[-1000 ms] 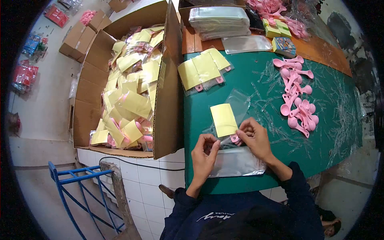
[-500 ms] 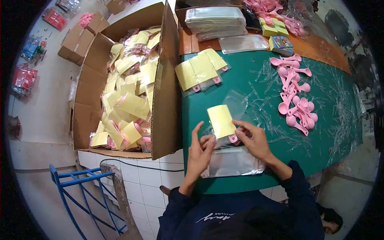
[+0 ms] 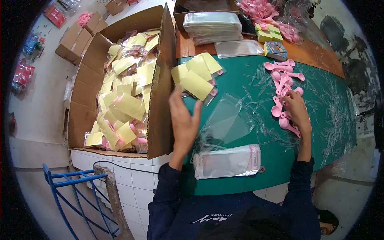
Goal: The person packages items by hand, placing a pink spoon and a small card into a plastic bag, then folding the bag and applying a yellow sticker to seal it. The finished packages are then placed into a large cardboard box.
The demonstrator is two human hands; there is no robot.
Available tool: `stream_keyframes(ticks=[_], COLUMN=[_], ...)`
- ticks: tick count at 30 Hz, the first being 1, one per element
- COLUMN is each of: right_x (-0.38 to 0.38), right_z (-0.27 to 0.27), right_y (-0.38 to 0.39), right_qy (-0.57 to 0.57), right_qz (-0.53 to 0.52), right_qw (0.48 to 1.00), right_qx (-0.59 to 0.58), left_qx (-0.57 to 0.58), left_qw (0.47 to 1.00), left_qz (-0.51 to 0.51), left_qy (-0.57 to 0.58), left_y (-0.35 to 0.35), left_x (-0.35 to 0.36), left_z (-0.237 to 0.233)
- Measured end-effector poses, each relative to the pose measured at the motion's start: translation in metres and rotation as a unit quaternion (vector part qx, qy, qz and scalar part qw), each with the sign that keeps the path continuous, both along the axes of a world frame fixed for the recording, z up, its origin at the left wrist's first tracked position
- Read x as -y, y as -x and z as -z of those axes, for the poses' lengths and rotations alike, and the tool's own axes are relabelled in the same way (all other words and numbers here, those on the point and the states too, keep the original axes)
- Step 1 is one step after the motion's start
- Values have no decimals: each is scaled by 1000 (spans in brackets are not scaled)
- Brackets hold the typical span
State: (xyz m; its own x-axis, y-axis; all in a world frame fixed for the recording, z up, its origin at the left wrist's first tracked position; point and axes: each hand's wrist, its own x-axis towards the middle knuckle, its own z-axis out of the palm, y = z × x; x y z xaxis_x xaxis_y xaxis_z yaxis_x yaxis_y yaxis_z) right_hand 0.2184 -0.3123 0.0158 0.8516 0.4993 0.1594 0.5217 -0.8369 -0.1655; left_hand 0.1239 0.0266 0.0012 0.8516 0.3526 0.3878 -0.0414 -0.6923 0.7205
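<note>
My left hand [image 3: 185,120] is beside the tall side of the carton, fingers stretched out and thumb apart, slightly blurred. Just beyond its fingertips lies a clear packet with a yellow card [image 3: 197,85], overlapping other such packets on the green table. Over at the right, my right hand [image 3: 298,110] reaches down into a pile of pink plastic spoons [image 3: 283,82], its bent fingers closed around one of them; the fingertips are partly hidden. Loose clear bags [image 3: 226,120] lie between my hands. Nearer me is a stack of clear plastic bags [image 3: 226,162].
A large carton [image 3: 156,100] full of yellow-card packets stands left of the table. More bag stacks [image 3: 212,26], small card stacks [image 3: 275,50] and pink spoons lie at the back. Clear plastic scraps [image 3: 336,116] cover the right side. A blue metal frame [image 3: 76,182] stands lower left.
The yellow-card packet that was between my hands now lies on the other packets at the back left. My left hand moved left and away from me; my right hand moved right to the spoons.
</note>
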Motion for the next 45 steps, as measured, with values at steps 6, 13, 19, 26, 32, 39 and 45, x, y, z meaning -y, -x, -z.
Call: stream_keyframes(ticks=[6, 13, 19, 26, 32, 39, 45], right_x=[4, -4, 4, -42, -56, -63, -65], right_z=[6, -32, -25, -29, -34, -26, -20], right_y=[-4, 6, 11, 29, 41, 44, 44], right_qy=[-69, -271, -235, -452, -448, -453, -389], right_qz=[18, 125, 32, 98, 67, 72, 86], right_qw=[997, 953, 968, 865, 850, 840, 877], right_qx=[18, 46, -77, -197, -269, -290, -267], left_qx=[-65, -151, -148, -67, -291, -240, -275], left_qw=[983, 958, 910, 914, 824, 843, 804], left_qz=[103, 225, 261, 351, 352, 333, 312], left_qy=[-137, 88, 286, 193, 335, 348, 425], left_y=[-5, -21, -10, 17, 28, 31, 34], left_x=[42, 30, 15, -2, 9, 21, 25], left_z=[26, 26, -7, -35, -35, 3, 8])
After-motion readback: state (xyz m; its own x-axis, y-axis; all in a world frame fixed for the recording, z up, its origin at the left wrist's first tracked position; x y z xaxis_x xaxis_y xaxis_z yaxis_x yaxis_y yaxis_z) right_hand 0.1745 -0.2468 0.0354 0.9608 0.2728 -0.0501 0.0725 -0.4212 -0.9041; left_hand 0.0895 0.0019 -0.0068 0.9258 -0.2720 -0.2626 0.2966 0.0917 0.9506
